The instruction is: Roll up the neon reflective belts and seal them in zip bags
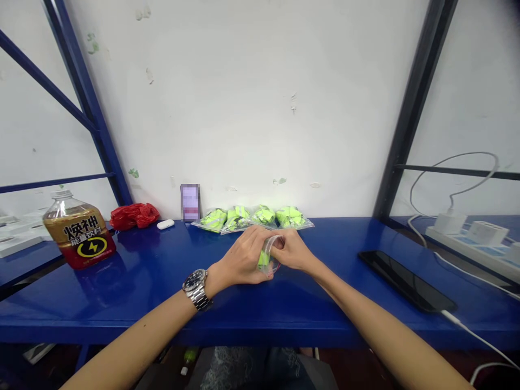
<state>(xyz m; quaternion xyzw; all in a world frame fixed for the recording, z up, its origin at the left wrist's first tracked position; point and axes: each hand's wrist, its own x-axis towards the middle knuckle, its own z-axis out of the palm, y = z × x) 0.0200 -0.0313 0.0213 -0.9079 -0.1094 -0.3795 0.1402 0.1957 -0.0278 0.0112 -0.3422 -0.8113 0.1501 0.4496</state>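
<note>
Both hands meet over the middle of the blue table around one clear plastic bag (265,259) with something bright yellow-green inside. My left hand (246,256), with a metal watch on its wrist, is closed round the bag's left side. My right hand (296,250) has its fingers curled onto the bag's upper right edge. Much of the bag is hidden by the fingers. Just beyond the hands, several similar clear bags (291,218) holding folded yellow-green fabric with pale bands lie in a row against the wall.
A large drink bottle (83,233), a red plastic bag (135,215), a small white case (166,224) and an upright phone (190,203) stand or lie left. On the right are a black phone (407,280) on a charging cable and a white power strip (475,246). Metal posts flank the blue table (170,303).
</note>
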